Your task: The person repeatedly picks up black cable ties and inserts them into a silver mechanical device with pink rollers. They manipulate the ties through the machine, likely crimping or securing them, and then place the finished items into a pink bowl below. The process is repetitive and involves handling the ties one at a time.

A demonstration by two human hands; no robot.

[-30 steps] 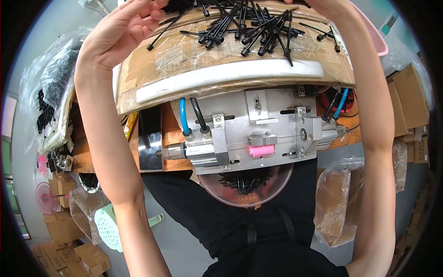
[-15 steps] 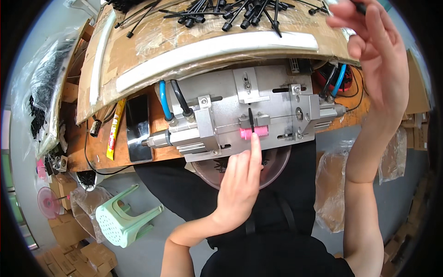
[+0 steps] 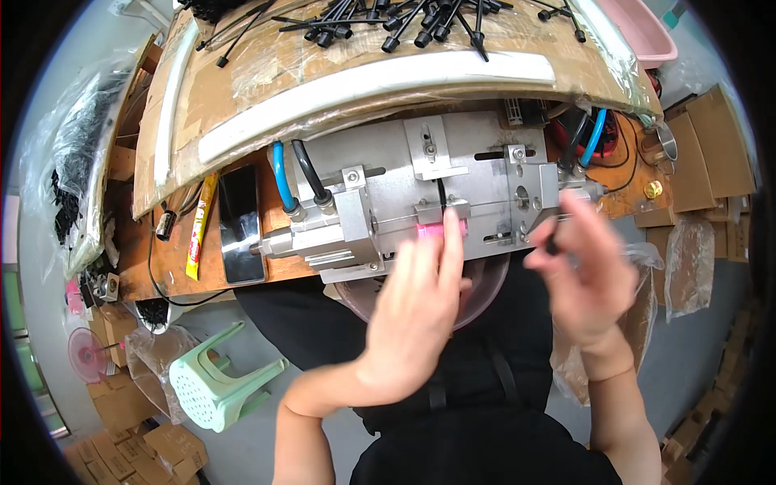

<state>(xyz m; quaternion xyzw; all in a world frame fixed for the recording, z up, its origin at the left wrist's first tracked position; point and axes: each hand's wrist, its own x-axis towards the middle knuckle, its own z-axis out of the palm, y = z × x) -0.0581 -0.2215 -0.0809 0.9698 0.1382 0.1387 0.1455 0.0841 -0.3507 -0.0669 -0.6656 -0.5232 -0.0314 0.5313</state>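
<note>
My left hand [image 3: 412,315] reaches over the front of a metal clamping fixture [image 3: 396,182], fingers stretched out. Its index fingertip rests at a pink block [image 3: 429,230] and the near end of a thin black rod [image 3: 441,191], which lies in a small slotted holder at the fixture's middle. The fingers cover part of the block. My right hand [image 3: 588,275], blurred by motion, is just off the fixture's right front corner. Its fingers pinch a small black piece [image 3: 553,245], too smeared to make out fully. Several black rods with thick ends [image 3: 428,28] lie heaped on the cardboard beyond.
A cardboard-covered shelf [image 3: 267,89] with a white strip overhangs the fixture's back. Blue and black air hoses [image 3: 283,178] rise at both sides. A phone [image 3: 241,214] and yellow packet [image 3: 200,230] lie left. A translucent bowl [image 3: 487,284] sits beneath; a green stool [image 3: 202,388] stands lower left.
My right hand has come down from above the cardboard at the upper right to beside the fixture's right front corner. My left hand stays at the pink block, slightly shifted.
</note>
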